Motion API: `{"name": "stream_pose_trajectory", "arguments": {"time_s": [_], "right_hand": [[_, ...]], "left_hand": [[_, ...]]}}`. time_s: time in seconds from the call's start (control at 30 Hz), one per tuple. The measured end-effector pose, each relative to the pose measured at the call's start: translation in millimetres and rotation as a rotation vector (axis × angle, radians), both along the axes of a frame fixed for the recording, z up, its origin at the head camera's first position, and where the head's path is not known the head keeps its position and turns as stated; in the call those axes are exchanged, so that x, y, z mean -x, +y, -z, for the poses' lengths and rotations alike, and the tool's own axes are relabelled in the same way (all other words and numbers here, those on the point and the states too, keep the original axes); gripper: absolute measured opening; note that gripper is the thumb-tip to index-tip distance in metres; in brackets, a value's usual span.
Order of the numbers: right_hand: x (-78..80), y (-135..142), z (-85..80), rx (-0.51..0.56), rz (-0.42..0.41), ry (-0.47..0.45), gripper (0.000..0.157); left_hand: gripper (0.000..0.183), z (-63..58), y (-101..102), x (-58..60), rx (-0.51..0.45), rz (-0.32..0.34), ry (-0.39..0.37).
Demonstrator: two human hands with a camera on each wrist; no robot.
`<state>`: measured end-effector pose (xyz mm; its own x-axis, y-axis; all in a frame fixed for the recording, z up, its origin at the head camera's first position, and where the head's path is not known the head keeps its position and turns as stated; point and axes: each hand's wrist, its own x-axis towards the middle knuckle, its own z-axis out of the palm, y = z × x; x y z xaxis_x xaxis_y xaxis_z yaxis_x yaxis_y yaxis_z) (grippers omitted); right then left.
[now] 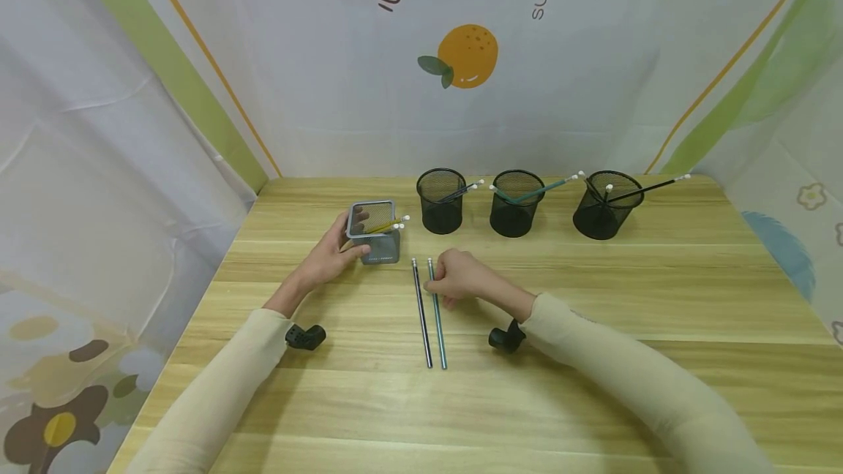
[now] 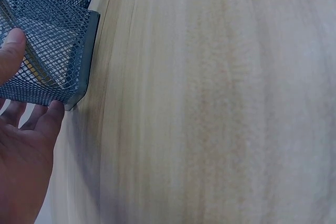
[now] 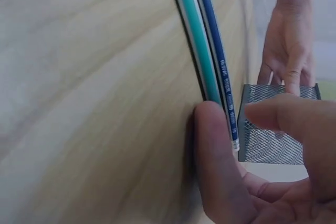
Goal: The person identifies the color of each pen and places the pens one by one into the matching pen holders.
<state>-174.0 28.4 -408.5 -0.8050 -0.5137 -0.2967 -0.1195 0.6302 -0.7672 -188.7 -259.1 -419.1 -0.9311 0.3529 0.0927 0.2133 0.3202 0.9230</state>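
Note:
My left hand [image 1: 327,254] grips a grey square mesh pencil holder [image 1: 382,249], thumb on the near side and fingers round its left side. Yellow pencils [image 1: 382,226] with white ends lean inside it. To its right, a dark blue pencil [image 1: 423,320] and a teal pencil [image 1: 439,328] lie side by side on the table. My right hand [image 1: 464,274] is over the upper part of the teal pencil. In the right wrist view one fingertip [image 3: 211,111] is right at the teal pencil [image 3: 198,35], while the thumb [image 3: 268,114] stands apart from it.
Three round black mesh holders stand along the back: the left one [image 1: 441,214] with dark blue pencils, the middle one [image 1: 512,218] with teal pencils, the right one [image 1: 596,222] with black pencils. A printed curtain [image 1: 560,93] hangs behind the wooden table [image 1: 369,415].

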Motion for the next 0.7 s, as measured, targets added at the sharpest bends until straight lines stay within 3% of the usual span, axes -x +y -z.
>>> {"name": "stream_pose_trajectory", "arguments": {"time_s": [0.13,0.2,0.33,0.47,0.7], "right_hand": [[1.5,-6,1.3,-0.074,-0.039,0.064,0.046],[1.6,-8,0.0,-0.114,-0.057,0.106,0.049],[1.3,-12,-2.2,-0.168,-0.068,0.148,0.041],[1.1,-14,-3.7,-0.195,-0.050,0.130,0.034],[2.4,-15,-5.8,-0.212,-0.052,0.102,0.045]], "left_hand": [[0.072,-0.7,0,-0.4,0.004,0.000,-0.002],[0.072,-1.0,0,-0.5,0.003,0.000,-0.004],[0.072,-1.2,0,-0.2,-0.002,0.004,-0.003],[0.072,-0.9,0,0.3,-0.003,0.009,-0.002],[0.072,-0.5,0,0.3,0.002,0.005,-0.006]]}}
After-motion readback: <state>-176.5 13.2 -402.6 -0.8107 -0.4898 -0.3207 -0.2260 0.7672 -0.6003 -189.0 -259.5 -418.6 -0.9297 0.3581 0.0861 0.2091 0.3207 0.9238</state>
